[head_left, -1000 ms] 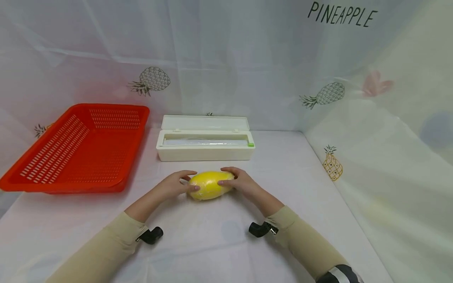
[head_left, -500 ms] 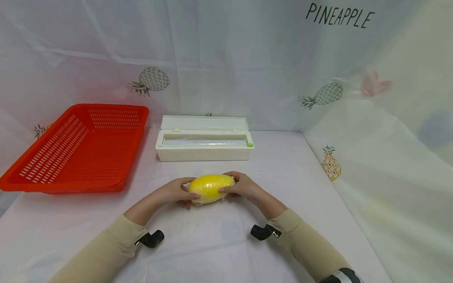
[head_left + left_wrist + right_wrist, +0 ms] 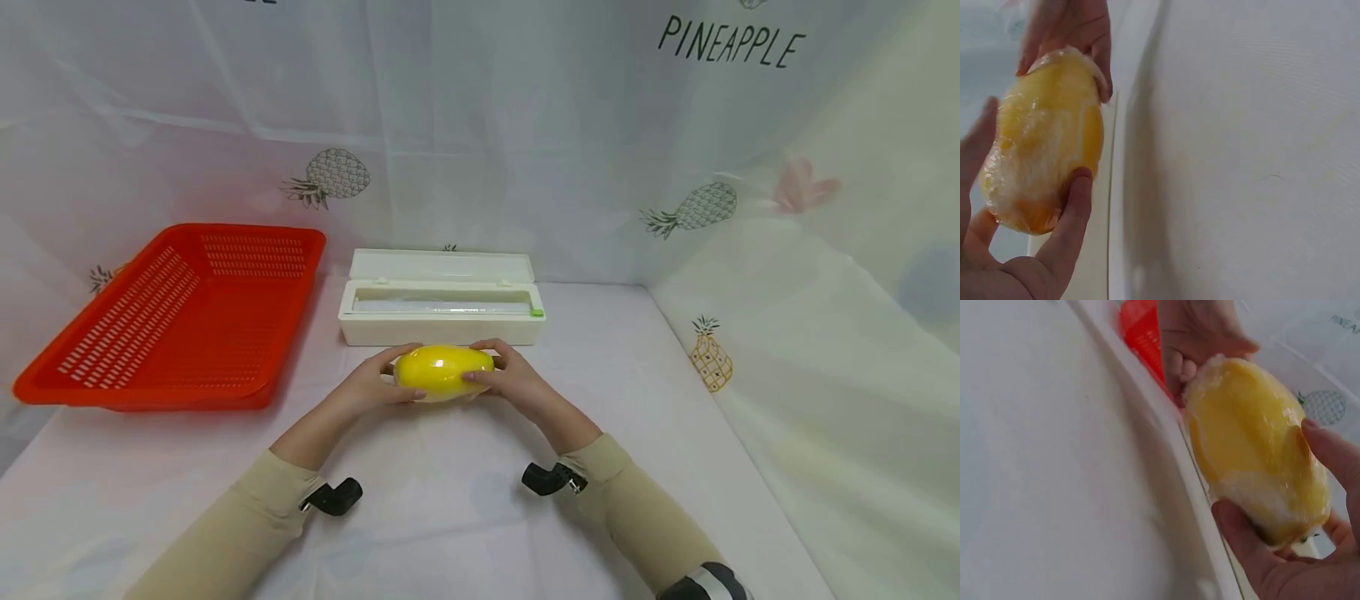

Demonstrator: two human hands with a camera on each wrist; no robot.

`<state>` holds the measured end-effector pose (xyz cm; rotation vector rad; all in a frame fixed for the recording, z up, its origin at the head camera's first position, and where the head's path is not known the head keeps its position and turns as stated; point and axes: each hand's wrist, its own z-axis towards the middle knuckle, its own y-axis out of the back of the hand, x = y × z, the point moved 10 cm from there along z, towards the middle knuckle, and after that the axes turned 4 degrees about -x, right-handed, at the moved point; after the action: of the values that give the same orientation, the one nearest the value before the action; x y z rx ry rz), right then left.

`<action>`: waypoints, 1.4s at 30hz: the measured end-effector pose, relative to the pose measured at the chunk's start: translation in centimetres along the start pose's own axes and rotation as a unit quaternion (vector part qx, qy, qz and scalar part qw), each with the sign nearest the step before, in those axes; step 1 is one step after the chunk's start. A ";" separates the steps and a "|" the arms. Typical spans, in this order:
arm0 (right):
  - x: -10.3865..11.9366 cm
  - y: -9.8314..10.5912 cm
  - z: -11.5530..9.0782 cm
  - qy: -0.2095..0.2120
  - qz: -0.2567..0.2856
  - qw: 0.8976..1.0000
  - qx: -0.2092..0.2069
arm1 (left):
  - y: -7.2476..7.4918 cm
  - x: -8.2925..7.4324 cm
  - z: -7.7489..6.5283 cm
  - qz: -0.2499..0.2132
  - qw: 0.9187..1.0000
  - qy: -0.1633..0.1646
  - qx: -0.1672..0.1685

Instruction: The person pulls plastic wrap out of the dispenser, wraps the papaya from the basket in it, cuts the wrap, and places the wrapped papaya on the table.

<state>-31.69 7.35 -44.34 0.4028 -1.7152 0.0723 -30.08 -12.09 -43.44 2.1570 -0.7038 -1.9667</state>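
A yellow oval fruit [image 3: 442, 372] wrapped in clear cling film is held lengthwise between both hands. My left hand [image 3: 375, 382] grips its left end, thumb on the near side and fingers round the far side. At the other end my right hand [image 3: 517, 382] holds it the same way. Both wrist views show the wrapped fruit [image 3: 1047, 137] from below, with wrinkled, whitish film gathered over its underside. Just behind the fruit stands a long white cling film box [image 3: 442, 330], its lid [image 3: 442, 267] raised and a film roll inside.
A red plastic basket [image 3: 202, 398] with slotted sides stands at the left. The white cloth-covered table [image 3: 450, 517] runs back to a pineapple-print curtain [image 3: 487, 125], which also hangs along the right side. A black camera mount [image 3: 333, 497] sticks out from the left sleeve.
Both hands have brought the fruit away from the body, closer to the white box. Its near side has turned, so the loose film edge seen along the bottom is less visible. The head view has shifted slightly.
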 end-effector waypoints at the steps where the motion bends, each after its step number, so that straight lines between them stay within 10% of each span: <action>1: 0.1 0.0 0.1 0.002 0.006 1.000 0.004 | 0.0 -0.1 0.0 -0.014 1.000 -0.001 0.005; 12: -0.7 0.0 1.6 -0.001 0.080 0.997 -0.009 | 0.4 0.1 1.6 -0.065 0.998 -0.024 -0.004; 21: 0.8 0.3 1.0 0.000 -0.017 1.000 0.003 | 0.8 0.9 1.8 -0.058 0.998 0.001 -0.027; 42: -1.7 -0.1 3.2 -0.023 0.133 0.991 -0.015 | 0.3 0.9 3.3 -0.031 0.999 -0.024 -0.007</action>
<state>-34.47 6.78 -46.62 0.1523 -1.8050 0.2318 -33.31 -12.04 -44.59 2.1550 -0.6370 -2.0550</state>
